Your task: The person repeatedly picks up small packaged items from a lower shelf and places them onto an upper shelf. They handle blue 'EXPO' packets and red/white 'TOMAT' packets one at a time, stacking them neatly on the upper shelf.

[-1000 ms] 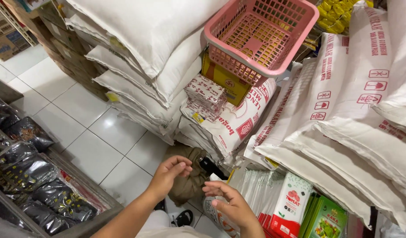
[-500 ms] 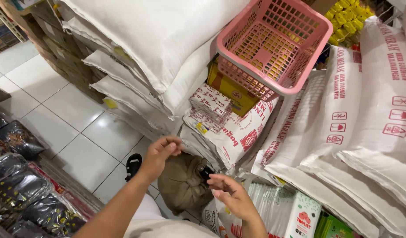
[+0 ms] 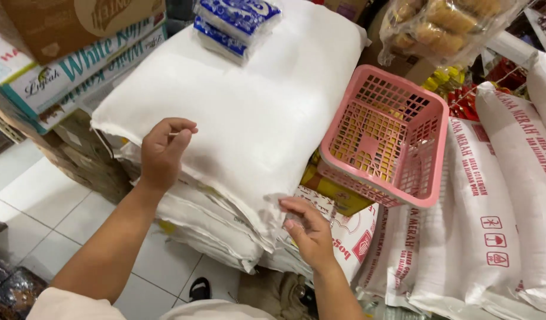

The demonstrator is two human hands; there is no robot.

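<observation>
**Hands closing on the top white sack**

The left hand (image 3: pixel 163 153), fingers curled and pinching at the cloth, is pressing on the top white sack (image 3: pixel 249 112), which is lying on a stack of sacks. The right hand (image 3: pixel 308 228), fingers bent, is touching the near right corner; a firm hold seems needed next. A pink basket (image 3: pixel 424 178) is crowding the right edge, blue packets (image 3: pixel 234 24) are sitting on the far end, and the tiled floor (image 3: pixel 42 207) is showing at near left.

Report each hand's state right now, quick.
Left hand: fingers curled, resting on the big white woven sack, holding nothing visible.
Right hand: open, fingertips touching the sack's front corner.
</observation>
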